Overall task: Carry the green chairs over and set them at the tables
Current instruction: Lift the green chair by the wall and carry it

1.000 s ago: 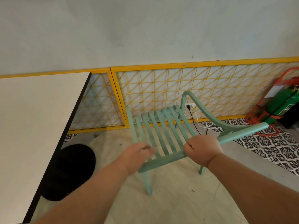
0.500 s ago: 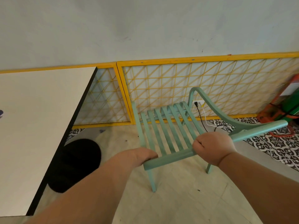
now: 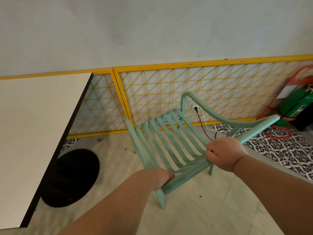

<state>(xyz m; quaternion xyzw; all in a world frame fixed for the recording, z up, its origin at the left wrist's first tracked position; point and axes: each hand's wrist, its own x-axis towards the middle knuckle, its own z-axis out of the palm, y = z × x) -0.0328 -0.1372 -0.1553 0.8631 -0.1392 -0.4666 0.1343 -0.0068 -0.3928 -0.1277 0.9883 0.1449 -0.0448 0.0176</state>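
Green chair [image 3: 188, 175]: slatted with armrests, probably moulded plastic, so expect a light, stiff, bulky load that swings easily. It is located at 3 o'clock of the table [image 3: 37, 124], near the wall. The fingers of the left hand [image 3: 160, 177] and right hand [image 3: 223, 153] are wrapped round opposite ends of the top back rail, judged the soundest hold.

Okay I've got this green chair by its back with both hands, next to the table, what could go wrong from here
1. A black cable runs down from the wall socket just behind the green chair; a leg could snag it.
2. The armrest points toward the green cylinder in its red stand; swinging right might knock it.
3. The table has its dark edge close on the left; turning the chair could bump it.
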